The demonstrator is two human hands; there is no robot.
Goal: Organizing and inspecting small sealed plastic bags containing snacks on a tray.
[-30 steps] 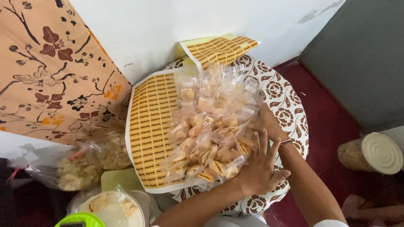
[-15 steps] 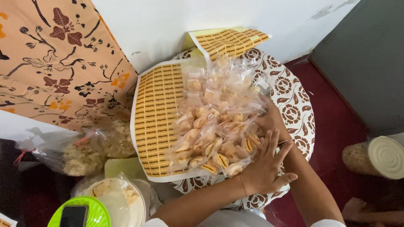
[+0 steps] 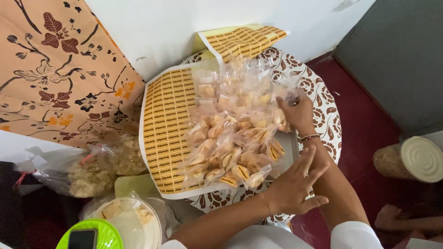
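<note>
Over the round brown-patterned tabletop (image 3: 323, 115), we already have a heap of small clear plastic snack packets (image 3: 235, 133) piled on the yellow-striped sheet (image 3: 168, 115), our left hand (image 3: 293, 186) spread open beside it, our right hand (image 3: 297, 113) resting on packets, its grip unclear.

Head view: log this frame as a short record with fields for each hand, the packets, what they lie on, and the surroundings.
left hand: open, fingers spread, at the near right edge of the packets
right hand: on the far right side of the pile, fingers curled on a packet
packets: clear snack packets heaped together
sheet: yellow-striped sticker sheet under the pile
table: round, brown-patterned cover
left side: bags of snacks, green lid with a phone on it
right side: jar lying on the red floor
</note>
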